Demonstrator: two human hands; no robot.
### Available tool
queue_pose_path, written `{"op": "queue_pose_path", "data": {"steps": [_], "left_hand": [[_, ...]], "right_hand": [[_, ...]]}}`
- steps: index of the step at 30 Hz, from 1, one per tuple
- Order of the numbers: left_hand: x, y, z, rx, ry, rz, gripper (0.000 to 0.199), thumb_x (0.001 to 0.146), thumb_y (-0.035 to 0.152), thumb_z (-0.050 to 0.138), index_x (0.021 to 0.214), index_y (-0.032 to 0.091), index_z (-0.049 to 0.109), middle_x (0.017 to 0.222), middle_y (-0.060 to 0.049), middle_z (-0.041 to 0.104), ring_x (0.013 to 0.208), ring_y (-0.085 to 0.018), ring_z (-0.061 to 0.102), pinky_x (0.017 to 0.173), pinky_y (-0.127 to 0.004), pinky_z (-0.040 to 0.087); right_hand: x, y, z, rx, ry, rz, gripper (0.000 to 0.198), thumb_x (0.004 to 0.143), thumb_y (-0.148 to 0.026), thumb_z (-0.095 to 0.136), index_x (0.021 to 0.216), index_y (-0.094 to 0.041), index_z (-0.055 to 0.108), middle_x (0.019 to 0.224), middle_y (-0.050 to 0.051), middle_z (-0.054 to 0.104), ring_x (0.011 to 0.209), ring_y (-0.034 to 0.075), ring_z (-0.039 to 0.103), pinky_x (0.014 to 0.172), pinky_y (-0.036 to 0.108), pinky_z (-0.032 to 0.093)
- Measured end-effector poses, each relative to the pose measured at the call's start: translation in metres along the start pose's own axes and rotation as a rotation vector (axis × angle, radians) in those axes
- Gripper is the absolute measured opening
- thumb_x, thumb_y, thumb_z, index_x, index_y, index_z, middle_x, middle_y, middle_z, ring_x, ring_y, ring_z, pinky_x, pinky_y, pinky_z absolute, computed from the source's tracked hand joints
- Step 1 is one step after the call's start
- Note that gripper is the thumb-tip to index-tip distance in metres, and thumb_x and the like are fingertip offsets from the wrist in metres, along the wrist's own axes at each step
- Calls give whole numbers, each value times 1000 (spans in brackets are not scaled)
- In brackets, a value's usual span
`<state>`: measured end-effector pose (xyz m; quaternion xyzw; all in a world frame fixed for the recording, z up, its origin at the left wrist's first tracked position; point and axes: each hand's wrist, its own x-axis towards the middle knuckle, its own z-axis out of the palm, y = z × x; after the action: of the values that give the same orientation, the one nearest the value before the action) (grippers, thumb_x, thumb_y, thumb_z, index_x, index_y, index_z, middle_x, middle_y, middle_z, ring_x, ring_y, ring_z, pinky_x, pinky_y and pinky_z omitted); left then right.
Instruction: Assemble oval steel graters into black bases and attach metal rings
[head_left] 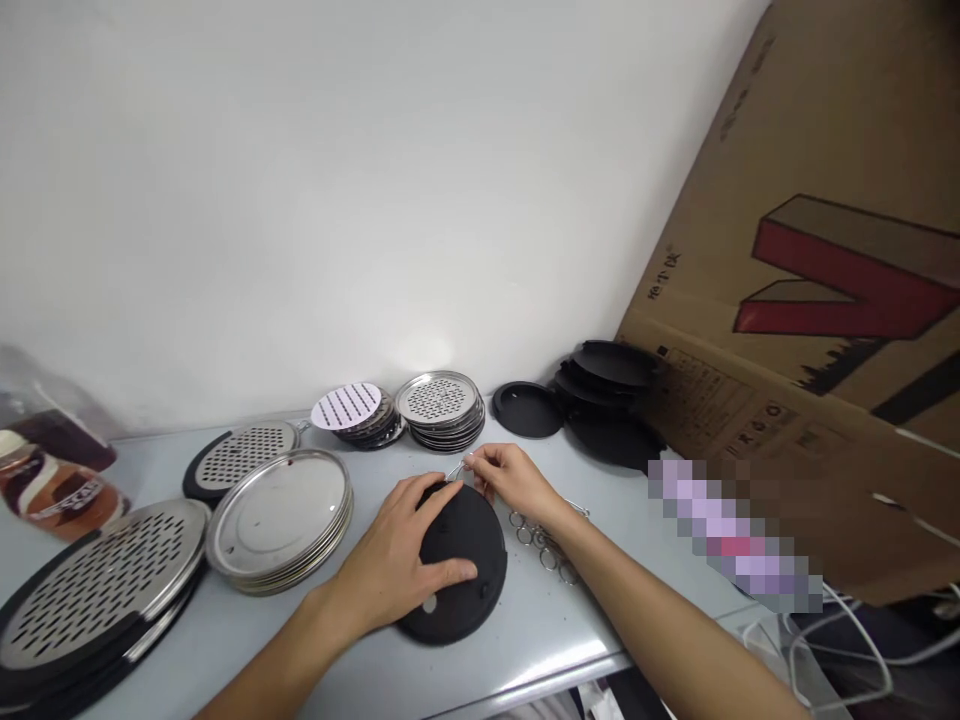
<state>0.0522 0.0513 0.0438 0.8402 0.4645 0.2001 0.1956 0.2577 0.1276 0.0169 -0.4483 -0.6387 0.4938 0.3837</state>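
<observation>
A round black disc (472,535) with a raised rim lies on the table in front of me. My left hand (394,560) grips its left side, thumb across the face and fingers over the far edge. At that far edge, the thumb and forefinger of my right hand (516,482) pinch a thin metal ring (454,471); the fingers partly hide it, and I cannot tell whether it passes through the disc. Several loose metal rings (547,556) lie beside my right forearm, which covers some of them.
Metal lids (277,510) and slotted grater discs (112,575) are stacked on the left. Small perforated discs (439,398) stand along the wall. Black discs (611,365) are piled at back right, beside a large cardboard box (750,400). A bottle (60,490) stands far left.
</observation>
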Motion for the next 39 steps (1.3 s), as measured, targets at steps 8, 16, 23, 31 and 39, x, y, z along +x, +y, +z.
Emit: {"op": "queue_pose_path", "data": {"steps": [8,16,23,31,39], "left_hand": [[-7,5,2,23,-190,22,122,54,69,77,152,38,11,161,-5,-6,145,-41,-3,114,-65,8],[-16,24,-1,3,-167,84,117,66,38,80,153,34,0,161,-5,-6,146,-34,-1,115,-61,13],[-15,28,-17,-184,100,66,65,77,9,58,138,30,48,133,-4,59,116,-23,59,101,-38,48],[-13,25,-54,-591,329,-281,23,81,34,69,98,20,70,87,-3,73,79,-21,68,65,-30,56],[-22,-41,-136,-1058,619,-512,30,76,35,74,92,10,71,85,-10,75,74,-24,71,64,-31,59]], "right_hand": [[0,-16,-5,491,63,74,30,76,-42,67,65,-18,52,54,-5,44,42,7,40,32,17,25],[-4,-24,-5,790,47,157,25,70,-31,70,67,-17,50,59,-6,31,46,4,25,31,13,15],[-8,-31,-27,824,10,202,24,72,-31,72,68,-19,52,60,-7,26,45,6,19,29,16,15],[-10,-23,-24,501,35,261,34,74,-38,74,61,-15,51,53,-5,39,45,5,31,37,18,12],[-20,-28,-3,405,-161,266,34,76,-48,72,80,-15,63,62,-3,48,50,8,44,39,19,26]]}}
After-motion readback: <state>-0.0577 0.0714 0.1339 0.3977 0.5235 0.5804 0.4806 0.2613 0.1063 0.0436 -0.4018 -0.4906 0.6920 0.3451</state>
